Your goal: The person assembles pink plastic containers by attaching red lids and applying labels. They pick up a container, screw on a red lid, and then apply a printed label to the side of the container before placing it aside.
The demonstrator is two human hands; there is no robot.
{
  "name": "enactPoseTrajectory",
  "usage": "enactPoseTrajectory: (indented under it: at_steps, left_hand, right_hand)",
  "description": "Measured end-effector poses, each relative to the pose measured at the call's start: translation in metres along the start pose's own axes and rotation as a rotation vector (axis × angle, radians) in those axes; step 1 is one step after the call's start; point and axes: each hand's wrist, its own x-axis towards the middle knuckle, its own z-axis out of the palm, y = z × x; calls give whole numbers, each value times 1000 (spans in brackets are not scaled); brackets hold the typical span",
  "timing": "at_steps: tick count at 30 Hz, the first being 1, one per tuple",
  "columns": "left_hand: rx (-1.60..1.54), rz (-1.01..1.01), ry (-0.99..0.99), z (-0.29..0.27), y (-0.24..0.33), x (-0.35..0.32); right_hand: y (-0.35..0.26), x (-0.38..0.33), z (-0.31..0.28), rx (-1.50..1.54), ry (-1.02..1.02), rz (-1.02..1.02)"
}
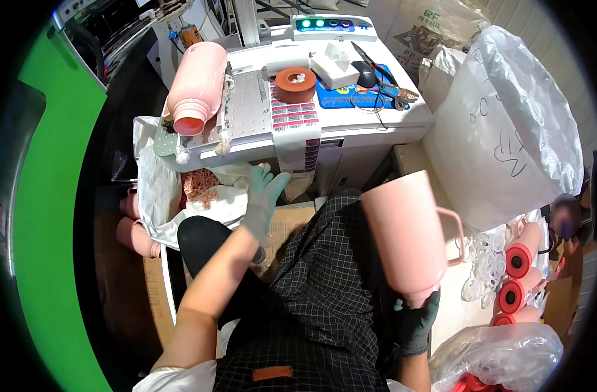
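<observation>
Grasped smooth pink handled tumbler [403, 238] by narrow end with grey-gloved right hand [417, 323], lower right; spread empty grey-gloved left hand [264, 194], mid-frame; likely risked tipping from low grip.

jug [406, 238] right of lap [321, 255], worktop [403, 119] ahead, tape roll [296, 95] atop

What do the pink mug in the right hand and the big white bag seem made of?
Mug: painted metal or hard plastic, I can't tell which; smooth and opaque with a soft sheen.
Bag: probably thin plastic film, slightly glossy; translucent and crinkled near the top.
</observation>
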Motion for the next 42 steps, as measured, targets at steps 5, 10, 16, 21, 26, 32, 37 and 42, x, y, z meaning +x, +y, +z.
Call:
enactPoseTrajectory:
  at_steps: [5,10,16,21,26,32,37,42]
  left_hand:
    - [389,-171,-213,-9,-69,81]
    - [129,-105,-439,6,-35,-28]
    - [185,108,-67,20,13,-101]
    - [480,409,-53,14,27,-95]
    - [461,498,-54,6,20,-94]
    - [340,209,-234,12,32,-96]
    - [386,413,-130,4,16,-95]
    - [304,279,-175,2,18,-96]
  right_hand:
    - [13,9,-7,-778,51,-361]
    - [36,-10,-8,-803,63,-417]
    - [31,-8,7,-847,-14,-401]
    - [41,-10,10,-805,-29,-502]
    - [49,-19,3,-916,-33,-465]
    - [49,-15,8,-847,-9,-493]
    - [51,-16,6,-888,-18,-541]
    - [49,-17,7,-834,-8,-535]
